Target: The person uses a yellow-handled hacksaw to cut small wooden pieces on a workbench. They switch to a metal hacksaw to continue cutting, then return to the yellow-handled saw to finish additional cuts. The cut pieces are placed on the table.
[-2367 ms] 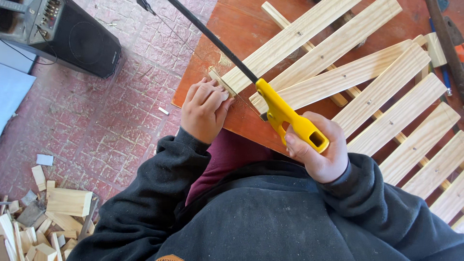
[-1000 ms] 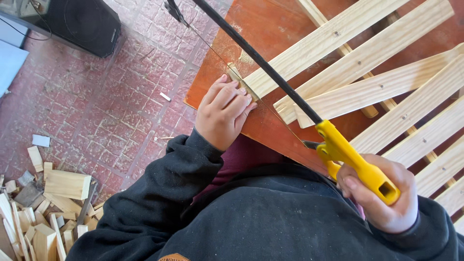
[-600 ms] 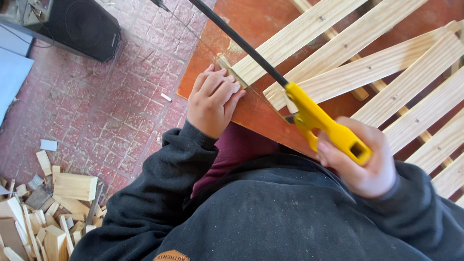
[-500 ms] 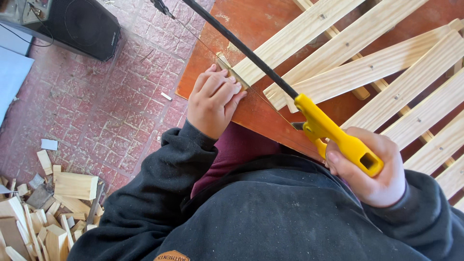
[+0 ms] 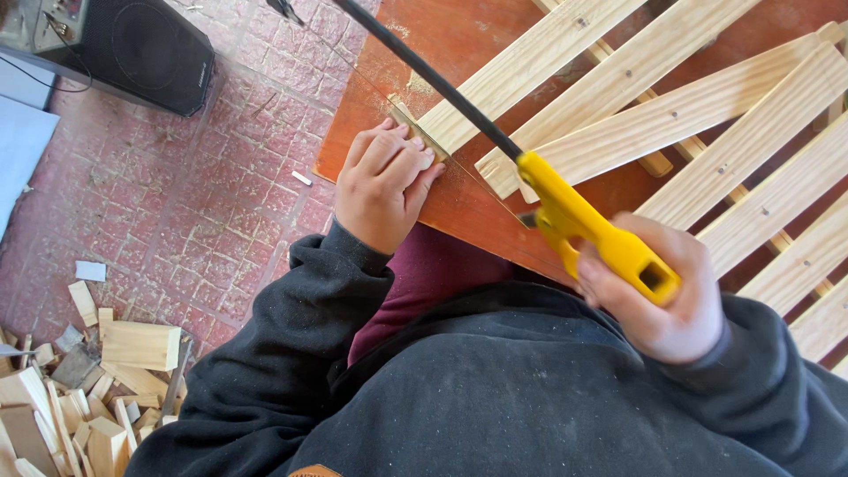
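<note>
A hacksaw with a black frame and a yellow handle runs diagonally across the end of a pale wooden slat. My right hand grips that yellow handle at the lower right. My left hand presses flat on the slat's short end piece at the edge of the reddish-brown table. The slat belongs to a panel of several parallel slats lying on the table.
A black loudspeaker box stands on the red brick floor at the upper left. A heap of wood offcuts lies at the lower left. My dark sleeves and jacket fill the bottom.
The saw has stroked back and forth along its line; since half a second ago my right hand has pushed the handle slightly forward. My left hand has stayed pressed on the slat end.
</note>
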